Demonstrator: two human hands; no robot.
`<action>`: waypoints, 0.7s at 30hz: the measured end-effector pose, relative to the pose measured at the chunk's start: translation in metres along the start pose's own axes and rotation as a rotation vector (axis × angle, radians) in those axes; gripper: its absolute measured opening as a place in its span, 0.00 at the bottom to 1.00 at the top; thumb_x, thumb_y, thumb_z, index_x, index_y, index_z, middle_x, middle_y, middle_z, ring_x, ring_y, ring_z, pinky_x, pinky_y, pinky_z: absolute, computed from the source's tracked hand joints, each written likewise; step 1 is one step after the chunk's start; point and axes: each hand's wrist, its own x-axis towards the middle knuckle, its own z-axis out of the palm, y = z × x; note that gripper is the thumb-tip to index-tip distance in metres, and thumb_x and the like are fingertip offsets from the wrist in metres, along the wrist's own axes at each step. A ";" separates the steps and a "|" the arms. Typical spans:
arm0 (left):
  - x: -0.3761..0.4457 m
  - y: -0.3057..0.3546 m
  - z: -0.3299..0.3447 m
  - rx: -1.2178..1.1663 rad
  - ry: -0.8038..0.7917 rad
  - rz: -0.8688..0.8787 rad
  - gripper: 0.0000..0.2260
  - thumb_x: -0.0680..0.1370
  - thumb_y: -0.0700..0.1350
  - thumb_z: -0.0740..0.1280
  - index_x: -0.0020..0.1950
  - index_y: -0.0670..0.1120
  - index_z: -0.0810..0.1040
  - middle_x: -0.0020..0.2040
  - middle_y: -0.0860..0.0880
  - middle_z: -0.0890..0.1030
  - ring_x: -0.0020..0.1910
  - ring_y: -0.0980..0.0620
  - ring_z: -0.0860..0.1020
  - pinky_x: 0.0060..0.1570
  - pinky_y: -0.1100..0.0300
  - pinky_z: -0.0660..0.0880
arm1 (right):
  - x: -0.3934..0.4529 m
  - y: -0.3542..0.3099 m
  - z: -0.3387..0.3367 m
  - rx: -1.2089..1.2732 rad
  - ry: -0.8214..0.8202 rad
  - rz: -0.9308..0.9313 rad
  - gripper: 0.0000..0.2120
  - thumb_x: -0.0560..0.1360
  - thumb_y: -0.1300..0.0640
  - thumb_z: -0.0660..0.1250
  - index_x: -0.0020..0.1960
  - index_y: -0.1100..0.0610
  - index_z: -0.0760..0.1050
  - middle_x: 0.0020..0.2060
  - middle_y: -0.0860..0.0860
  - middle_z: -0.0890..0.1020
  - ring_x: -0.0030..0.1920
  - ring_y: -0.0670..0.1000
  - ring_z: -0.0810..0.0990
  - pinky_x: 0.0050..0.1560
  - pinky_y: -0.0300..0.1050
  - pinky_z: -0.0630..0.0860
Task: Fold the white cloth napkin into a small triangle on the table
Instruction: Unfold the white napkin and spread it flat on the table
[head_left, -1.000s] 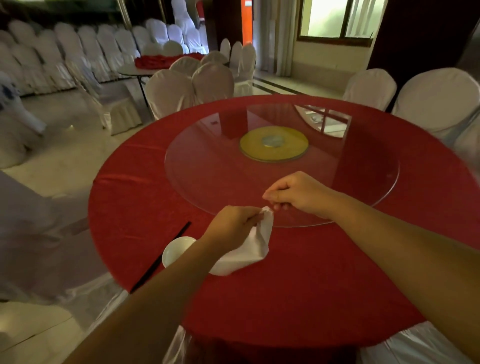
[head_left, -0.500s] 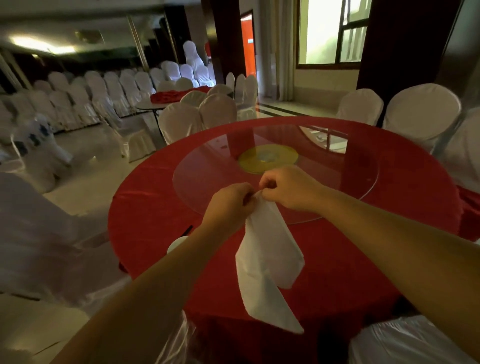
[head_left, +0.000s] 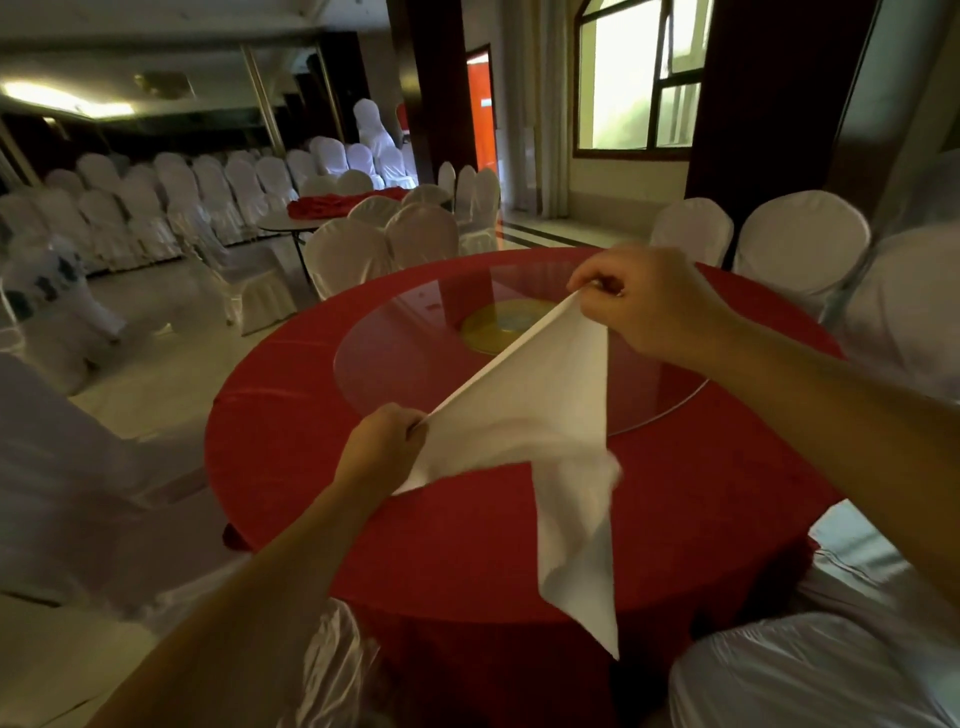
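Observation:
The white cloth napkin (head_left: 540, 415) hangs in the air above the round table with the red cloth (head_left: 322, 447). Its top edge is stretched taut on a slant between my two hands. My left hand (head_left: 384, 441) pinches the lower left corner. My right hand (head_left: 649, 301) pinches the upper right corner, higher and farther out. The rest of the napkin droops in a long point toward the table's near edge, partly blurred.
A glass turntable (head_left: 415, 358) with a yellow centre disc (head_left: 498, 325) covers the table's middle. White-covered chairs stand around the table, one at the lower right (head_left: 810, 675) and two at the far left (head_left: 384, 244). Rows of covered chairs fill the hall behind.
My hands have moved apart, the right one up and away, spreading the bunched napkin into a taut edge. The view has tilted upward; the small white bowl and chopstick are out of sight.

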 end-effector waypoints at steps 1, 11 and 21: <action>-0.001 -0.005 -0.001 0.000 0.014 -0.018 0.18 0.78 0.41 0.63 0.27 0.45 0.68 0.24 0.50 0.70 0.24 0.51 0.68 0.27 0.56 0.62 | 0.001 0.000 -0.006 0.000 0.022 0.011 0.09 0.74 0.61 0.65 0.51 0.60 0.81 0.39 0.49 0.79 0.36 0.42 0.74 0.39 0.38 0.70; 0.006 -0.045 -0.045 -0.057 0.137 -0.021 0.09 0.78 0.46 0.65 0.51 0.48 0.84 0.37 0.55 0.79 0.34 0.58 0.75 0.32 0.60 0.68 | -0.007 0.001 -0.053 -0.169 0.203 0.184 0.11 0.77 0.60 0.64 0.56 0.62 0.80 0.47 0.60 0.83 0.43 0.50 0.76 0.42 0.38 0.70; 0.020 -0.086 -0.081 -0.125 0.216 0.044 0.08 0.78 0.51 0.65 0.50 0.51 0.82 0.37 0.63 0.78 0.36 0.62 0.75 0.33 0.65 0.67 | -0.038 0.012 -0.065 -0.306 0.140 0.261 0.10 0.76 0.63 0.64 0.55 0.63 0.80 0.49 0.62 0.83 0.49 0.57 0.78 0.48 0.44 0.68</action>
